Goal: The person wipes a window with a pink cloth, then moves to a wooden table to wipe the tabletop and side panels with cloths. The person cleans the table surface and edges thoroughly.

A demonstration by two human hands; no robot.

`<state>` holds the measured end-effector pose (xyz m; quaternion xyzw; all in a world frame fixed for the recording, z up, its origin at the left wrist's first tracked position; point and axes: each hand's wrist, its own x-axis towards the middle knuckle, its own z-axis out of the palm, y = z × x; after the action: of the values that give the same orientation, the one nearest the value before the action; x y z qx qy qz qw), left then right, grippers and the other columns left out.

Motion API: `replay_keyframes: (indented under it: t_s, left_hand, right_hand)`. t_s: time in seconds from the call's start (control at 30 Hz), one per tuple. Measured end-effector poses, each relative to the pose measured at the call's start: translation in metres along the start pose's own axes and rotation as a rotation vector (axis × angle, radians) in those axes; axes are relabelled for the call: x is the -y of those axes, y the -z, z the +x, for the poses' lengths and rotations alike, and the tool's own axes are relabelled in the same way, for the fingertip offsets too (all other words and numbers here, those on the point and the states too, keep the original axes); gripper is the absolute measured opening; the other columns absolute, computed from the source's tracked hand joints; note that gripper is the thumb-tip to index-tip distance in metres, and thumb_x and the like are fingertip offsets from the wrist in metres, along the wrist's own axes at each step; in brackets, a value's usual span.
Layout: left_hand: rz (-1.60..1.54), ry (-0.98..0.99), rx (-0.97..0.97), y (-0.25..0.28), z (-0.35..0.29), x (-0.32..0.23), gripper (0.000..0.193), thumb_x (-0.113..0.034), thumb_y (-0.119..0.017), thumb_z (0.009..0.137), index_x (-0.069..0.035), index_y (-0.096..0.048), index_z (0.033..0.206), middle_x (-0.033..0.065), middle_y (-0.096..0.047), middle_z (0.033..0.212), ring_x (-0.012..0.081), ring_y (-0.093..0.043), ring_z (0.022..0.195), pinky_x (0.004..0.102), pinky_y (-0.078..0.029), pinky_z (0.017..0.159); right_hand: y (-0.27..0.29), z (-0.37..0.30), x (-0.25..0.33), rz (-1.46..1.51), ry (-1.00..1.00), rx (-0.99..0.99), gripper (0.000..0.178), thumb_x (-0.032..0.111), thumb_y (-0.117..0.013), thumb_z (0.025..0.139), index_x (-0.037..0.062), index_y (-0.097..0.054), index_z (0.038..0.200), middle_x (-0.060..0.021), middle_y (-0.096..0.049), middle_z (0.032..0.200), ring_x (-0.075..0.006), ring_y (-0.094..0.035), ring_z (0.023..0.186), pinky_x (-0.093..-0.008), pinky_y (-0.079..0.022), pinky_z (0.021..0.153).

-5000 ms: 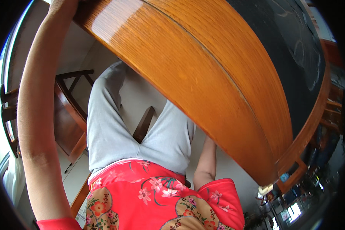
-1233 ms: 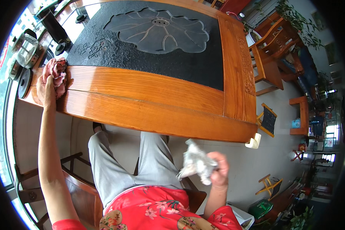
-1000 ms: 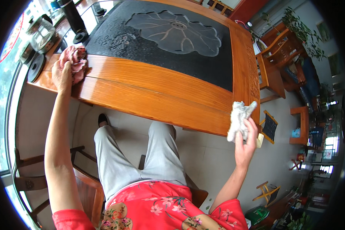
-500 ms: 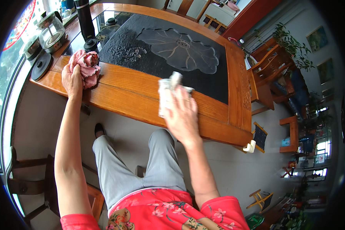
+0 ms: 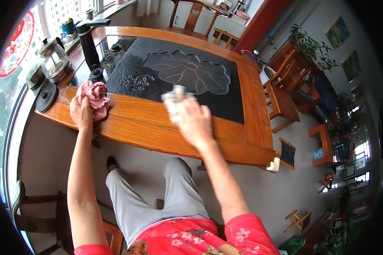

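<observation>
My left hand (image 5: 81,114) is closed on a crumpled pink cloth (image 5: 98,101), which rests on the near left part of the wooden table (image 5: 136,131). Over the table's near border, my right hand (image 5: 194,122) presses a white cloth (image 5: 172,102), partly bunched up above the fingers. Both the hand and this cloth are blurred by motion. Just beyond them lies the dark stone inlay (image 5: 217,104), carved with a large leaf shape (image 5: 191,72).
A black faucet-like dispenser (image 5: 87,46) and a glass kettle (image 5: 54,59) stand at the far left. A round black lid (image 5: 47,97) lies at the left corner. Wooden chairs (image 5: 285,97) stand right of the table. A white guard (image 5: 273,165) covers the near right corner.
My right hand has moved left and slightly away from me with the white cloth. My left hand stays on the pink cloth. The whole view has shifted a little.
</observation>
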<state>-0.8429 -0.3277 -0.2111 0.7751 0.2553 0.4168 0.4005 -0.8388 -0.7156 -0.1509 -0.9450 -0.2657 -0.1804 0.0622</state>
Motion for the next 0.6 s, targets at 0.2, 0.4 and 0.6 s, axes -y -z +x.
replay_keyframes:
  t_s: [0.2, 0.4, 0.6]
  left_hand:
    - [-0.061, 0.018, -0.008, -0.009, -0.005, -0.015, 0.032, -0.027, -0.063, 0.084, -0.001, -0.063, 0.101, 0.0187, -0.062, 0.1, 0.0336, -0.06, 0.095, 0.0399, -0.046, 0.087]
    - [0.026, 0.025, -0.019, -0.008, -0.007, -0.02, 0.033, -0.028, -0.06, 0.086, 0.0, -0.063, 0.103, 0.0202, -0.061, 0.104, 0.0364, -0.058, 0.099, 0.0417, -0.045, 0.088]
    - [0.07, 0.008, -0.022, -0.006, -0.009, -0.032, 0.032, -0.027, -0.059, 0.085, 0.0, -0.062, 0.102, 0.0196, -0.06, 0.104, 0.036, -0.057, 0.099, 0.0416, -0.044, 0.087]
  right_hand:
    - [0.024, -0.067, -0.129, -0.074, -0.499, 0.069, 0.041, 0.028, -0.046, 0.098, 0.0106, -0.049, 0.134, -0.0118, -0.043, 0.147, -0.0258, -0.035, 0.14, -0.0574, -0.024, 0.11]
    - [0.017, -0.065, -0.114, 0.045, -0.442, 0.079, 0.045, 0.029, -0.052, 0.096, 0.0117, -0.045, 0.136, -0.0165, -0.035, 0.151, -0.0314, -0.03, 0.142, -0.054, -0.024, 0.113]
    - [-0.008, -0.012, -0.077, 0.182, -0.172, -0.007, 0.047, 0.029, -0.049, 0.096, 0.0157, -0.046, 0.141, -0.0131, -0.037, 0.151, -0.0296, -0.033, 0.141, -0.0527, -0.029, 0.11]
